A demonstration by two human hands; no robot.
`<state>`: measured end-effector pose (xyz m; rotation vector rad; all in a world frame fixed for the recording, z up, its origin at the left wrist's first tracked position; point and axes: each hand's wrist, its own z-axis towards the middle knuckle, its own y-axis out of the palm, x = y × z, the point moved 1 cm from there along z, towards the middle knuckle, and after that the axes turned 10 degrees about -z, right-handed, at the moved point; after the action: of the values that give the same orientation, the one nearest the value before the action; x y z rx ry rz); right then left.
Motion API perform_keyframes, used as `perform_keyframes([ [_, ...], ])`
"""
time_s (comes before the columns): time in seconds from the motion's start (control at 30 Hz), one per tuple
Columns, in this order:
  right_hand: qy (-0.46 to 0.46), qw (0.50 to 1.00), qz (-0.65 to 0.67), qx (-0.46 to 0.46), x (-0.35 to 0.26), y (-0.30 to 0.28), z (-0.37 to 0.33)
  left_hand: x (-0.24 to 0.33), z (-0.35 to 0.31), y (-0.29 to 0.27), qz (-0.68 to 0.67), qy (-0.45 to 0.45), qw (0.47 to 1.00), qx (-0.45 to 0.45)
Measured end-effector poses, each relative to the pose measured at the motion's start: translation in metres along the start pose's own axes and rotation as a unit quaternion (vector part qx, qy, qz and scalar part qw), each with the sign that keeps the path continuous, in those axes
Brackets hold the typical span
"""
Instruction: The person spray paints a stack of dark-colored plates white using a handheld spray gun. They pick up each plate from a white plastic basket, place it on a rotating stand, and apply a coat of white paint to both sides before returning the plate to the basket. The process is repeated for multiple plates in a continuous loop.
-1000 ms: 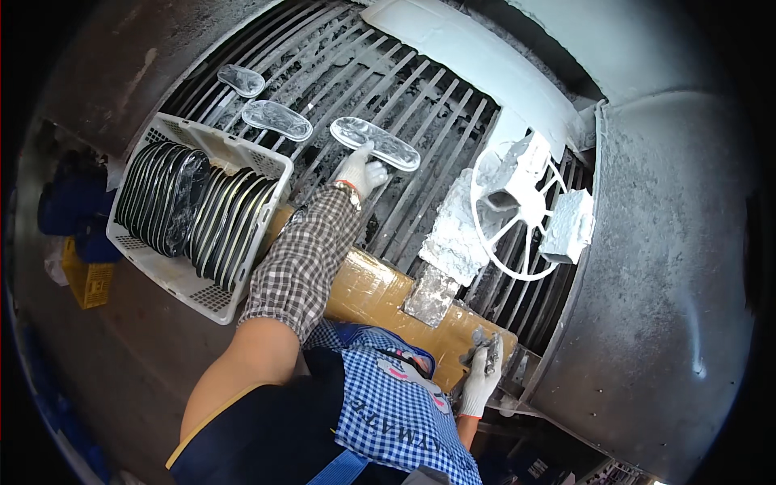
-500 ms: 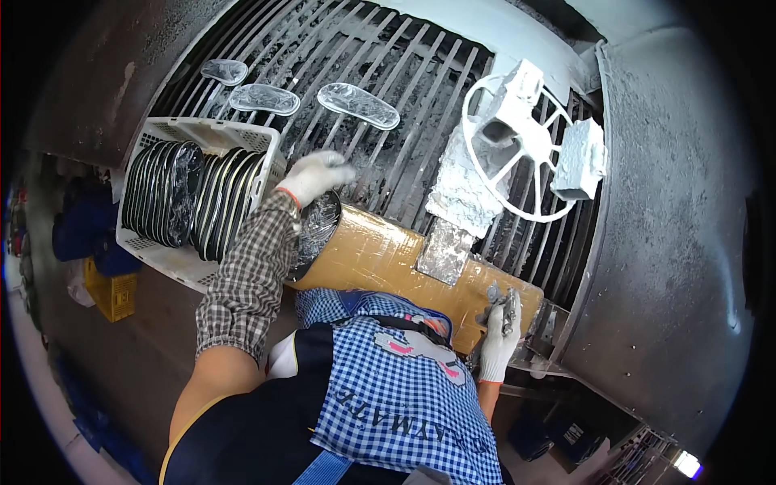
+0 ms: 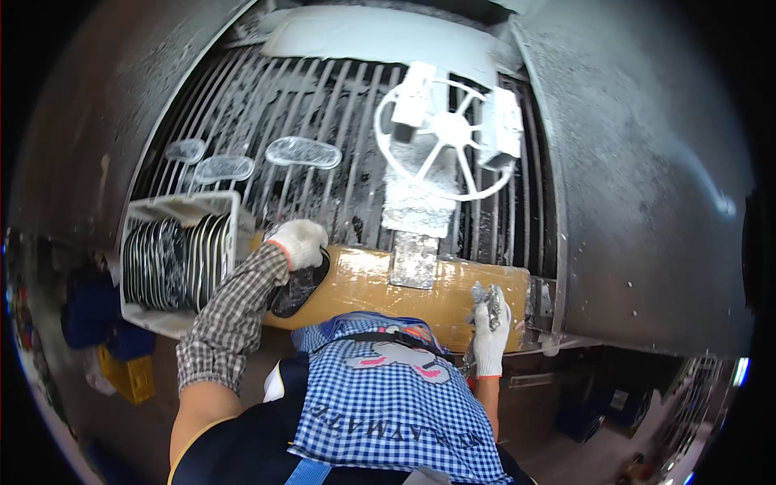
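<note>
My left hand (image 3: pixel 301 244), in a white glove, is closed at the upper end of a dark, film-wrapped shoe sole (image 3: pixel 297 293); its fingertips are partly hidden. That sole lies across the left part of a long tape-covered board (image 3: pixel 364 271). Over the board's right end, my gloved right hand (image 3: pixel 491 327) is wrapped round a grey, paint-crusted spray gun (image 3: pixel 483 301). Beside my left forearm stands a white plastic basket (image 3: pixel 234 230) with several film-wrapped soles (image 3: pixel 166 263) on edge in a row.
Three film-covered soles (image 3: pixel 303 152) lie on the paint-crusted metal grate (image 3: pixel 339 190). A white-coated spoked wheel (image 3: pixel 450 129) with two blocks stands over the grate, behind a metal plate (image 3: pixel 414 260). Dark booth walls (image 3: pixel 638 202) rise at both sides. A yellow crate (image 3: pixel 128 376) is lower left.
My left hand has come back from above the grate to the upper end of the sole on the board. My right hand still holds the spray gun. The view has turned and shifted.
</note>
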<state>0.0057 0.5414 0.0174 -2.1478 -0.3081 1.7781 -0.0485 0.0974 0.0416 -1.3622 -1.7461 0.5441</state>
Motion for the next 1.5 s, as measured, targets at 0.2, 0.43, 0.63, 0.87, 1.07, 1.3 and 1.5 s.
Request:
perform_keyframes([
  [0.2, 0.037, 0.999, 0.024, -0.005, -0.001, -0.016, -0.006, 0.089, -0.031, -0.087, -0.260, 0.164, 0.951, 0.028],
  [0.43, 0.003, 0.998, 0.033, 0.059, 0.011, -0.023, -0.011, 0.164, -0.039, -0.184, -0.593, 0.198, 0.749, 0.220],
  [0.63, 0.003, 0.996, 0.053, 0.070, 0.006, -0.024, -0.013, 0.159, 0.033, -0.238, -0.635, 0.261, 0.672, 0.278],
  [0.87, -0.001, 0.995, 0.065, 0.080, 0.008, -0.025, -0.015, 0.157, 0.064, -0.241, -0.624, 0.235, 0.686, 0.290],
  [1.07, -0.008, 0.997, 0.032, 0.068, 0.017, -0.026, -0.012, 0.149, 0.074, -0.240, -0.612, 0.195, 0.710, 0.290],
  [1.3, 0.007, 0.997, 0.054, 0.057, 0.005, -0.022, -0.011, 0.135, 0.087, -0.242, -0.521, 0.162, 0.767, 0.339],
  [1.5, 0.009, 0.997, 0.049, 0.051, -0.007, -0.023, -0.013, 0.118, 0.100, -0.241, -0.447, 0.146, 0.785, 0.403],
])
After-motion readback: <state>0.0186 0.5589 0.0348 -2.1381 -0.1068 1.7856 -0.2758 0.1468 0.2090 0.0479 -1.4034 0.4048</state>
